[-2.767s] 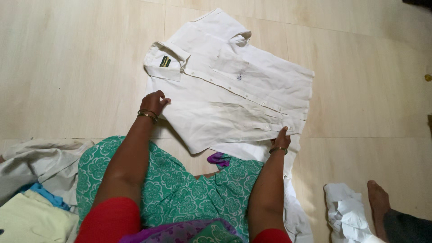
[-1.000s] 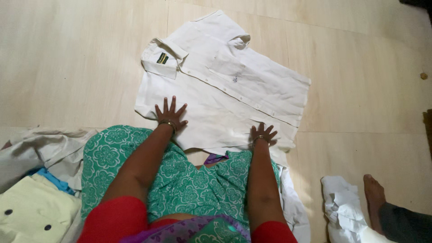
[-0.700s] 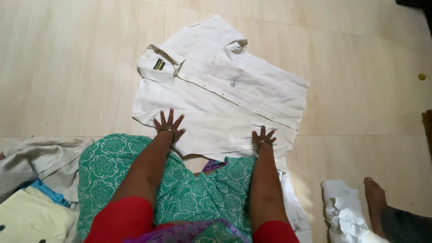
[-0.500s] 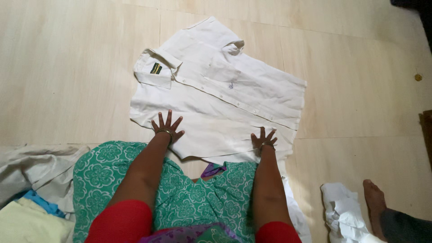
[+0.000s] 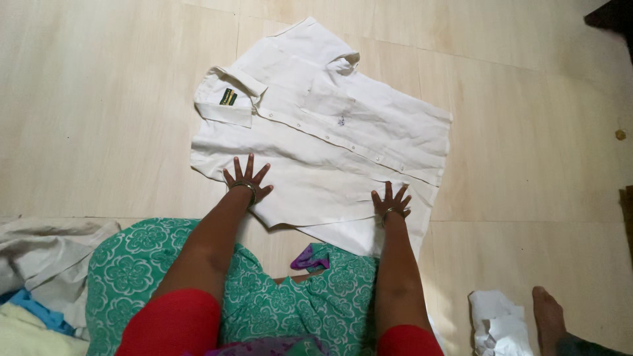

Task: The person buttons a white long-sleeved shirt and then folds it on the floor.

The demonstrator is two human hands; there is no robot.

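While the white short-sleeved button-up cotton shirt [image 5: 323,138] is lying spread face-up on the pale tiled floor [image 5: 99,99], in the head view it is being pressed flat along its near side. The left hand [image 5: 246,180] is being held open, fingers splayed, palm down on the fabric below the collar; the right hand [image 5: 390,200] is being held open likewise near the hem, so nothing is being gripped. Creases are judged best pushed outward with even pressure, both palms being kept flat so the panel is not being dragged askew. A crumpled white cloth [image 5: 501,326] is lying well apart, beside another person's bare foot [image 5: 548,311].
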